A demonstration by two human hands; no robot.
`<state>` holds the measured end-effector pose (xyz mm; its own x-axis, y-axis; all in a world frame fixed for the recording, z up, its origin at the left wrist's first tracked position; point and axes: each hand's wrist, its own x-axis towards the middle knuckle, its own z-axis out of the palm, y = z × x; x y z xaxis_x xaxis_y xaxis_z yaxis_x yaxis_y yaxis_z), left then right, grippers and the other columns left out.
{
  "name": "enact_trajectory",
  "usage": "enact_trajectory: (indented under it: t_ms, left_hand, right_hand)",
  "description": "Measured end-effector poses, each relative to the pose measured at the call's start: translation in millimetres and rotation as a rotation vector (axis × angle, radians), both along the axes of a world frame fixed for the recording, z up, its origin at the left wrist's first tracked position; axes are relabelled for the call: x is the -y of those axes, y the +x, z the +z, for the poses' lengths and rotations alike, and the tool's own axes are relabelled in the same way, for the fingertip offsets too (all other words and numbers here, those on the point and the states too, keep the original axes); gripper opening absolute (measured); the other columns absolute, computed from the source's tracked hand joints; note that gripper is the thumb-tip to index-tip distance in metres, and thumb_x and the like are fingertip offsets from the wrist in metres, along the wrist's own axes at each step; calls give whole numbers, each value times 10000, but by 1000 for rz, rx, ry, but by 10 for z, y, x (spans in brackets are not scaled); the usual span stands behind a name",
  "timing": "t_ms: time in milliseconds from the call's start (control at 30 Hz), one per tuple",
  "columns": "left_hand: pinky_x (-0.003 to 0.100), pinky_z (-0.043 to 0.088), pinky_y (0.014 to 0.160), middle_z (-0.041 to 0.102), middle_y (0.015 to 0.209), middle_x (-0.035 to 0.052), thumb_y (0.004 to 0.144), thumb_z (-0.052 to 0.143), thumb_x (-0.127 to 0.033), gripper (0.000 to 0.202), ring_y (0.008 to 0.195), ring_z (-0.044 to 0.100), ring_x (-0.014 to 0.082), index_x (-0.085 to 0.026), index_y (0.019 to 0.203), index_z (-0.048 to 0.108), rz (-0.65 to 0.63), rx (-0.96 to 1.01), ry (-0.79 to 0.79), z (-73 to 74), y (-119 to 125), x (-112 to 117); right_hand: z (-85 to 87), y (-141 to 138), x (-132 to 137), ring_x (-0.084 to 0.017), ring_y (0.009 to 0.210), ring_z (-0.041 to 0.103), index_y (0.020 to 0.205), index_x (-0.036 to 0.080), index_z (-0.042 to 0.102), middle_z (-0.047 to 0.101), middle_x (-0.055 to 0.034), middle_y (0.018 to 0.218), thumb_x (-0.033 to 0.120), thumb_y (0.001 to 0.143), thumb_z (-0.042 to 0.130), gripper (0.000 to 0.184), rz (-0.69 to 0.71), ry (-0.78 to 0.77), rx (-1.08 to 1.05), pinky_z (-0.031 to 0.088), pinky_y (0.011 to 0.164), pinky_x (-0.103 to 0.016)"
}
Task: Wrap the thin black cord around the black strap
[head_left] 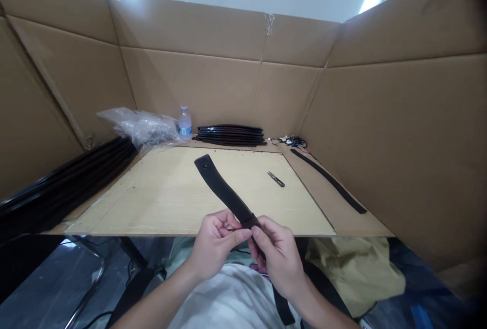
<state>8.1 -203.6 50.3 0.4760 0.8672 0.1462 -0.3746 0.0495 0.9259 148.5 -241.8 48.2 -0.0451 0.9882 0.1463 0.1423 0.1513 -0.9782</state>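
A black belt (222,187) rises from between my two hands and stretches out over the table's near edge, its rounded end with a hole pointing away. My left hand (213,242) pinches the belt from the left, fingers closed round it. My right hand (276,253) grips the same spot from the right, where a small dark loop (251,221) wraps the belt. The rest of the belt runs down past my right wrist into my lap.
A light board (182,197) covers the table inside tall cardboard walls. Small snips (276,179) lie mid-table. A single belt (329,181) lies at the right, a stack of belts (230,135) at the back, more belts (68,179) at the left, plastic bags (139,126), and a water bottle (184,123).
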Motion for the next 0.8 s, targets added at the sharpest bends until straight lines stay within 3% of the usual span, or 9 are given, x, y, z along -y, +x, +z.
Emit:
enact_trajectory:
  t_ms: [300, 800]
  left_hand:
    - [210, 485, 507, 627, 593, 6, 719, 697, -199, 233, 543, 635, 141, -130, 652, 485, -9, 22, -21, 20, 27, 11]
    - [164, 437, 448, 591, 540, -14, 708, 706, -199, 250, 493, 600, 103, -125, 634, 478, 17, 27, -51, 1, 59, 37]
  right_hand:
    - [36, 25, 2, -77, 425, 389, 730, 163, 506, 459, 29, 486, 416, 879, 444, 300, 1, 9, 76, 322, 436, -199]
    - [-89, 6, -6, -60, 454, 345, 675, 169, 421, 415, 54, 512, 236, 879, 396, 216, -10, 32, -24, 270, 437, -179]
